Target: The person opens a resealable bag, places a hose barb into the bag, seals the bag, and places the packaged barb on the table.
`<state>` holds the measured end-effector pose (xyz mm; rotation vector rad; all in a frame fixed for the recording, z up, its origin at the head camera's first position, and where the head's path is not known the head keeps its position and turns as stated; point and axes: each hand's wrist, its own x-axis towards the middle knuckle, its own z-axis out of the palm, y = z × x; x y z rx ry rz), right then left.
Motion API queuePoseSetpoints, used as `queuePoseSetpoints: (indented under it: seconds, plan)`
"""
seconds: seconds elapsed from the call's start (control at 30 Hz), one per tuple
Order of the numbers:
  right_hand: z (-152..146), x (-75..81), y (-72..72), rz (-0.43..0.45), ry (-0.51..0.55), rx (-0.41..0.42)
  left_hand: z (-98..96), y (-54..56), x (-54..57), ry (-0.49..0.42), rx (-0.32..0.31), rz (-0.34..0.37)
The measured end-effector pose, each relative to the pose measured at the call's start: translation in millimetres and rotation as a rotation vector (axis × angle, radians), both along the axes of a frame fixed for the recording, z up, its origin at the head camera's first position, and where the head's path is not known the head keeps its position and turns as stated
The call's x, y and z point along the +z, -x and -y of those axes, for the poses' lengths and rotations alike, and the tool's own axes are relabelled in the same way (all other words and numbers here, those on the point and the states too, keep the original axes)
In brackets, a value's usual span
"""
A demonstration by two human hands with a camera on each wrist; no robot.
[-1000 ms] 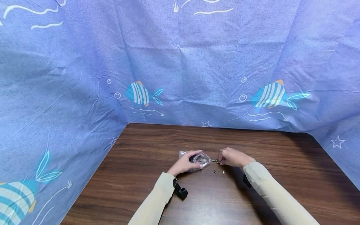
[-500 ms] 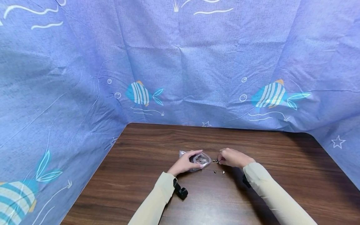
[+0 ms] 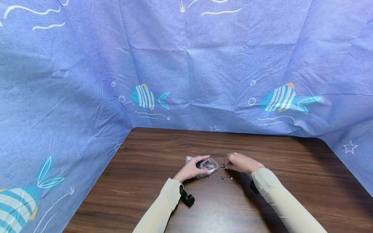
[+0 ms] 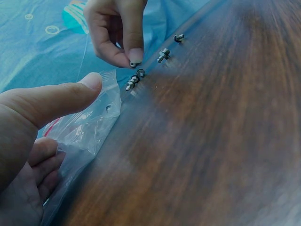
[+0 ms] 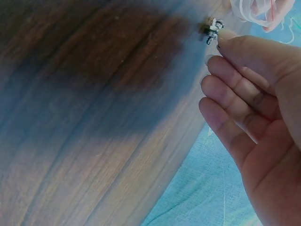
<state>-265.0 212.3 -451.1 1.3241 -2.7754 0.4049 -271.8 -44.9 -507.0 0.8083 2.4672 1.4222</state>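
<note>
My left hand (image 3: 192, 169) curls around a clear zip bag (image 4: 89, 125), thumb and fingers spread at its mouth. Small shiny metal pieces, like screws, show inside the bag. To the right of the bag, my right hand (image 3: 239, 162) pinches a small dark metal piece (image 4: 133, 64) between thumb and fingertip. Right beside those fingertips lies a short cluster of metal pieces (image 4: 133, 82), close to the bag's mouth. In the right wrist view the cluster (image 5: 213, 31) sits at the thumb tip, and the other fingers are loosely bent.
Two more small metal pieces, one darker (image 3: 222, 178) and one brighter (image 3: 231, 178), lie on the brown wooden table (image 3: 140, 194) nearer to me. A blue fish-print cloth (image 3: 186, 74) hangs behind the table and along its sides. Black camera mounts (image 3: 187, 199) sit at the wrists.
My right hand has shifted slightly left, toward the bag, with its fingertips at the metal cluster. The left hand and the bag have stayed in place.
</note>
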Motion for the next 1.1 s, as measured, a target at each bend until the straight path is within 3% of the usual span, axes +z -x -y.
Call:
queuePoseSetpoints:
  seconds: [0.43,0.67,1.1]
  plan:
    - [8.2,7.9,1.4,-0.006,0.001,-0.017,1.9,0.4,-3.3,0.021,-0.020,-0.084]
    - [14.0,14.8,1.5,0.000,0.003,-0.019,1.0,0.4,-1.8,0.018,0.003,-0.015]
    - [26.3,23.9,2.2,-0.003,-0.005,-0.015,0.6,1.6,-2.6,0.010,-0.003,-0.008]
